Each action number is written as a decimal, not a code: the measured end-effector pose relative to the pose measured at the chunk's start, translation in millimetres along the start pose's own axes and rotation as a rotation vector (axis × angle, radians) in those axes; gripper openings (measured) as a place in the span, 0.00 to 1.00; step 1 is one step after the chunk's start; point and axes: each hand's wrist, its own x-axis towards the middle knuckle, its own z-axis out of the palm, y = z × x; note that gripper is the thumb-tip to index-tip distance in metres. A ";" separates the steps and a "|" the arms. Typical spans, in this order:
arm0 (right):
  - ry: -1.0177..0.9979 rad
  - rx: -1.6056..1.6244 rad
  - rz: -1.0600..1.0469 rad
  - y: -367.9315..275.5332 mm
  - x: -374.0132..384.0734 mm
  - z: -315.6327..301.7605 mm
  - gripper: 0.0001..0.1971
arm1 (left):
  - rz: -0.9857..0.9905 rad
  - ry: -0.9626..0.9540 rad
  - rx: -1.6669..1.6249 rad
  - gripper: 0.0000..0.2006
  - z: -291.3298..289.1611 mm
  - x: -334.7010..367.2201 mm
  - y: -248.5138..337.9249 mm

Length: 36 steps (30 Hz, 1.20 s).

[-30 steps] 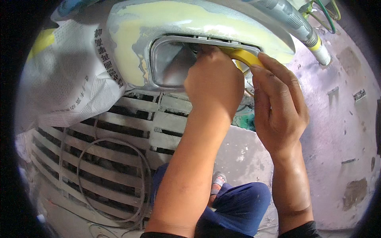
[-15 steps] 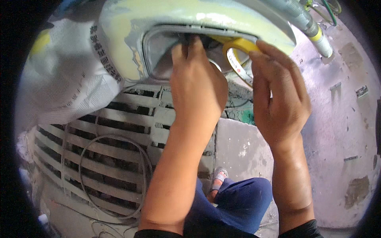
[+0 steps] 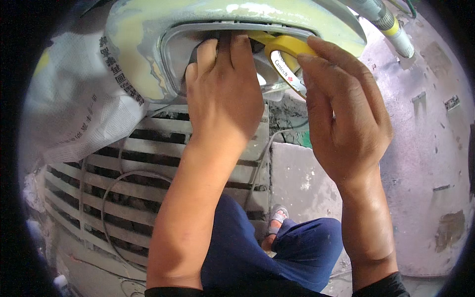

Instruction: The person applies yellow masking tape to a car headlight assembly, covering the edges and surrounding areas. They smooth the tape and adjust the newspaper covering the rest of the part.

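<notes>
The right hand (image 3: 349,111) grips a yellow tape roll (image 3: 291,47) at the right end of the recess (image 3: 179,47) in a patchy yellow-green shell (image 3: 198,14). The left hand (image 3: 225,94) reaches the recess's far edge, fingers slightly spread; whether they pinch anything, I cannot tell.

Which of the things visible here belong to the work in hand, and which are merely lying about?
In the work: yellow tape roll, held by the right hand; pale yellow-green housing, where the left hand works.

Apparently not in use: looped cable; grey tube, upper right.
</notes>
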 end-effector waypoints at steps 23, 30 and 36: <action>-0.124 0.074 0.171 -13.8 8.6 -0.5 0.14 | 0.035 -0.062 0.211 0.06 10.6 8.0 10.9; -0.115 0.025 0.257 -14.3 5.3 6.8 0.14 | 0.122 -0.121 0.256 0.08 7.5 9.5 0.2; -0.073 -0.001 0.281 -13.6 7.8 9.8 0.13 | 0.181 -0.039 0.255 0.16 11.2 3.0 -4.1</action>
